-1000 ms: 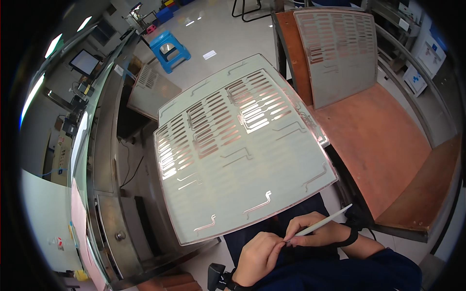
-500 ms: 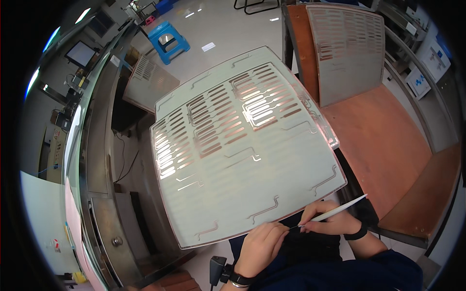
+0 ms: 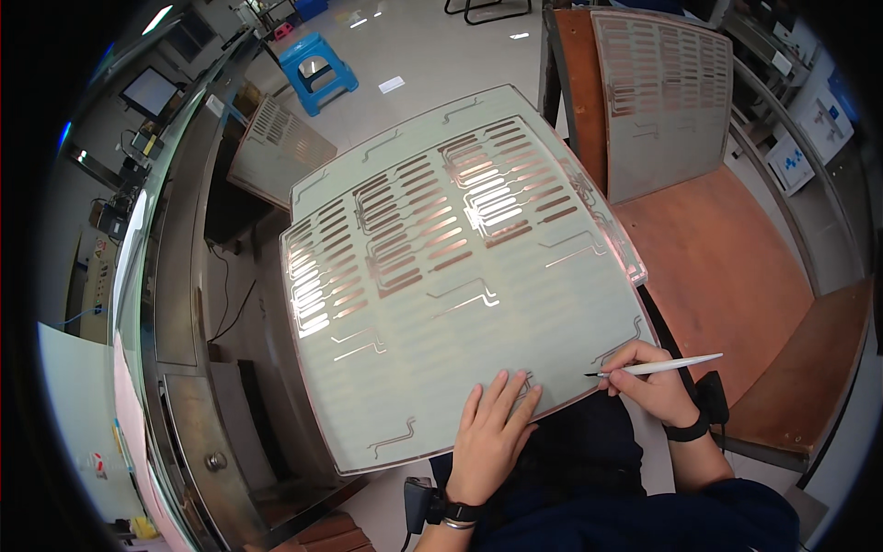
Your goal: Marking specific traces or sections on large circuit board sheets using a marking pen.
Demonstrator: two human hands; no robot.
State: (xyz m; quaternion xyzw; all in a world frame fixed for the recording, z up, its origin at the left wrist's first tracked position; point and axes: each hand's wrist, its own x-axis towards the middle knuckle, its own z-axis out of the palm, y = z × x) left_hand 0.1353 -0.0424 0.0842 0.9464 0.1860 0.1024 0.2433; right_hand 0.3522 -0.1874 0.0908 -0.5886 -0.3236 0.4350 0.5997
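A large pale circuit panel (image 3: 441, 345) with bare copper traces lies tilted in front of me. On its near edge rests my left hand (image 3: 492, 423), fingers stretched out and flat over a thin trace. My right hand (image 3: 644, 382) pinches a thin paintbrush (image 3: 676, 364) with a white tapered handle and a fine dark tip. That tip points left, just above the panel's near right edge; whether it touches cannot be seen. A second panel seems to lie beneath the first, its copper rim showing at the right.
Right of me stands a copper-brown bench (image 3: 717, 276) with another circuit panel (image 3: 667, 106) leaning upright at its back. A metal cabinet (image 3: 189, 414) runs along the left, with a smaller panel (image 3: 276, 147) leaning beyond it. A blue stool (image 3: 317, 72) stands on the floor behind.
My left hand has left the brush tip and opened flat onto the panel's near edge. The right hand has lifted the brush up and slightly right, over the panel's edge.
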